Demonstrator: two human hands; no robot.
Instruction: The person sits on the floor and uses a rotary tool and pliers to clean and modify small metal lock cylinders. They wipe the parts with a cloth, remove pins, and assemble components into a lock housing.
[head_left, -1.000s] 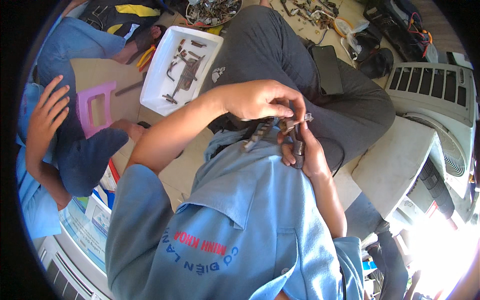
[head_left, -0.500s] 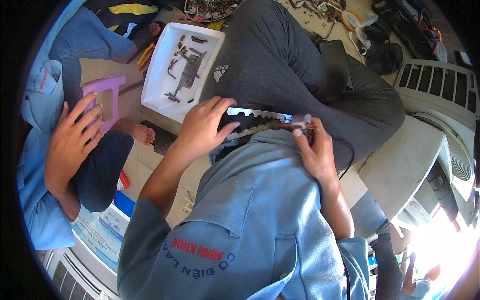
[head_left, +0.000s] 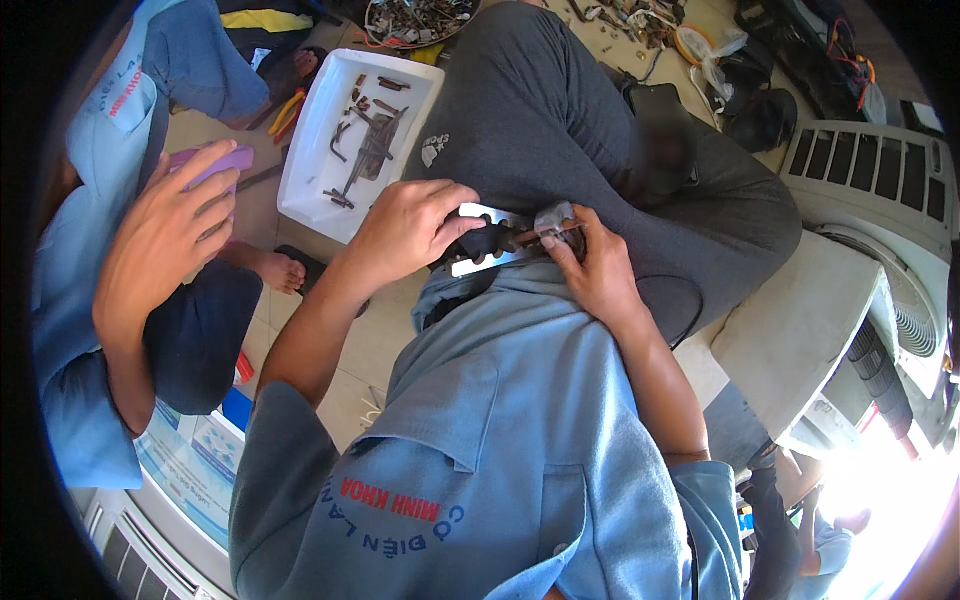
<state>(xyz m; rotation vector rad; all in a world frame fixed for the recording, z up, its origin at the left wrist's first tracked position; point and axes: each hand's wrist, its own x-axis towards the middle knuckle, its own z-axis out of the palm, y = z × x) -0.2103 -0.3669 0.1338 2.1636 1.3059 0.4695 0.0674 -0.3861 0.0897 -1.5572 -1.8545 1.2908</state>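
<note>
Over my lap I hold a flaring tool with both hands. Its silver flaring bar has two halves with rounded notches, spread apart in a V near my left hand. My left hand is closed on that spread end, thumb and fingers pinching it. At the other end my right hand grips the metal yoke, which sits across the bar with a dark, coppery screw rod beside it. My fingers partly cover the yoke and the bar's ends.
Beyond my left hand a white tray holds hex keys and small metal parts. A metal bowl of scraps sits farther off. Another person's hand is at left, by a purple stool. An air-conditioner unit stands at right.
My right hand and the yoke have shifted left, closer to my left hand. The bar's halves look wider apart. The other person has moved at the left.
</note>
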